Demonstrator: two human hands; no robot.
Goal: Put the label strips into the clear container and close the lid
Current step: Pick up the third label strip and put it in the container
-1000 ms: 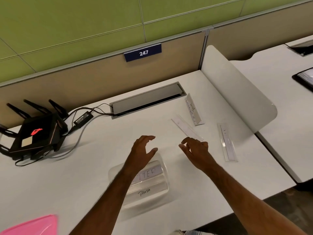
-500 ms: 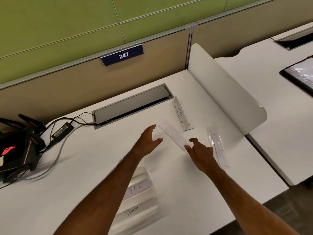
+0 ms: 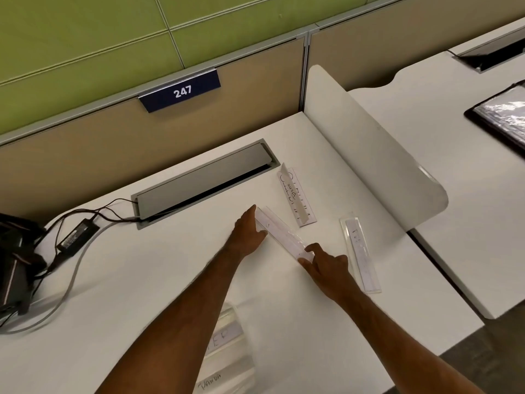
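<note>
Three clear label strips lie on the white desk. The middle strip [image 3: 282,236] runs diagonally between my hands. My left hand [image 3: 248,230] pinches its far end and my right hand [image 3: 326,264] pinches its near end. A second strip [image 3: 297,199] with handwriting lies beyond it, and a third strip [image 3: 360,253] lies to the right of my right hand. The clear container [image 3: 231,351] sits near the desk's front edge, partly hidden by my left forearm, with labels inside it.
A grey cable hatch [image 3: 204,180] is set into the desk behind the strips. A white divider panel [image 3: 369,155] stands on the right. A power brick [image 3: 76,237] and cables lie at the left, next to a black router [image 3: 14,260].
Both hands moved forward, away from the container, to the middle strip and closed on its two ends. The camera view shifted to the right.
</note>
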